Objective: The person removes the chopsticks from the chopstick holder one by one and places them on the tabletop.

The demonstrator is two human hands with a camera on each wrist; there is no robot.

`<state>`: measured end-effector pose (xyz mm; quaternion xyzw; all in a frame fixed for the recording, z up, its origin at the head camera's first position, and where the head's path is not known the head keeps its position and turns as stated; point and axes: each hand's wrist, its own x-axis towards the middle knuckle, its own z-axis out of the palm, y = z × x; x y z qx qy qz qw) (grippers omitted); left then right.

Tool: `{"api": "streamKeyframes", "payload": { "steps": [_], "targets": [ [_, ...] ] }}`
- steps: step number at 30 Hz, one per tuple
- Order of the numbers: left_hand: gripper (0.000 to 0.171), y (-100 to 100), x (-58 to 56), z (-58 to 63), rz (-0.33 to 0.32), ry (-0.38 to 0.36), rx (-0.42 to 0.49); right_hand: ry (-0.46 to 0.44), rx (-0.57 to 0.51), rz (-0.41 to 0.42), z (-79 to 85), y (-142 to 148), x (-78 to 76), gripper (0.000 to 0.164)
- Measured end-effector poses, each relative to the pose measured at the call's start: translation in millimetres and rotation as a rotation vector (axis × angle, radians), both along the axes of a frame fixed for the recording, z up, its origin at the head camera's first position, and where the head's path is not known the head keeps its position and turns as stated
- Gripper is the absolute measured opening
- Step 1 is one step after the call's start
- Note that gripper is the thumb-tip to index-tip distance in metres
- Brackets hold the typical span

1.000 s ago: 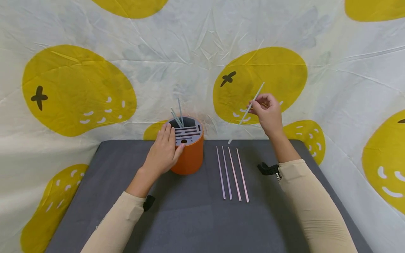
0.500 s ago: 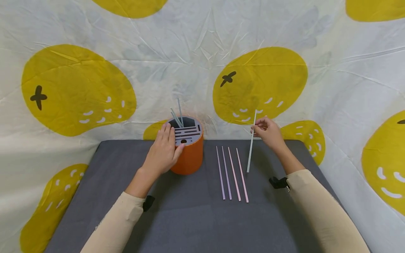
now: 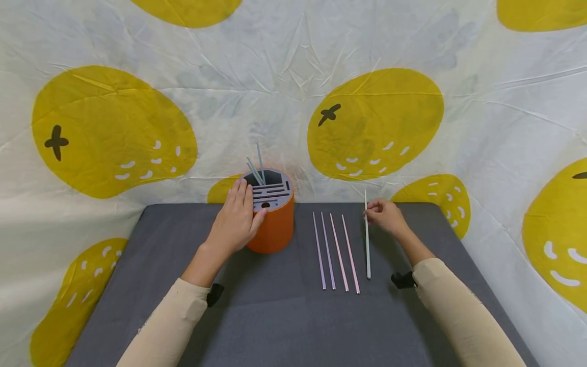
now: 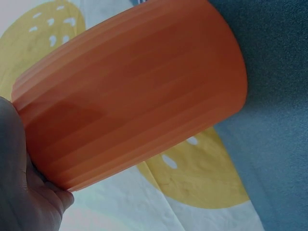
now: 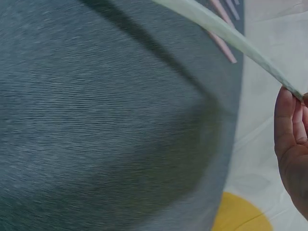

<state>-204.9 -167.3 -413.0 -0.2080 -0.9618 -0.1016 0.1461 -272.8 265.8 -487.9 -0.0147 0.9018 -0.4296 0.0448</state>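
My right hand (image 3: pixel 385 216) pinches a pale green chopstick (image 3: pixel 368 250) near its thin far end. The thick end points toward me, low over the grey table at right. In the right wrist view the chopstick (image 5: pixel 231 40) runs from the fingertips across the top, and its shadow shows on the cloth. My left hand (image 3: pixel 233 219) rests with straight fingers on the left rim of an orange utensil holder (image 3: pixel 274 232), thumb along the front. Several greenish-grey chopsticks (image 3: pixel 260 162) lean in the holder's back opening. The holder's side (image 4: pixel 134 96) fills the left wrist view.
Two purple chopsticks (image 3: pixel 319 255) and two pink chopsticks (image 3: pixel 351 257) lie side by side on the table, between the holder and my right hand. The holder's grey top (image 3: pixel 281 191) has several slots. A white curtain (image 3: pixel 284 61) with yellow fruit prints hangs behind the table (image 3: pixel 275 326).
My right hand has come down and toward me, turning the green chopstick from slanted in the air to nearly parallel with the purple and pink ones. The left hand stays on the holder.
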Motion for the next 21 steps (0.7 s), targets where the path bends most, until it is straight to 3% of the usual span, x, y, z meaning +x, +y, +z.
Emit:
{"api": "streamKeyframes", "payload": {
  "steps": [4, 10, 21],
  "targets": [
    [0.073, 0, -0.1, -0.5, 0.001, 0.001, -0.002, -0.049, 0.012, -0.005, -13.5, 3, 1.1, 0.027],
    [0.073, 0, -0.8, -0.4, 0.0, 0.004, 0.003, -0.107, -0.059, -0.012, -30.1, 5, 2.4, 0.027],
    [0.073, -1, -0.6, -1.5, 0.0, 0.011, 0.008, -0.204, -0.158, -0.126, -42.1, -9, 12.7, 0.03]
  ]
}}
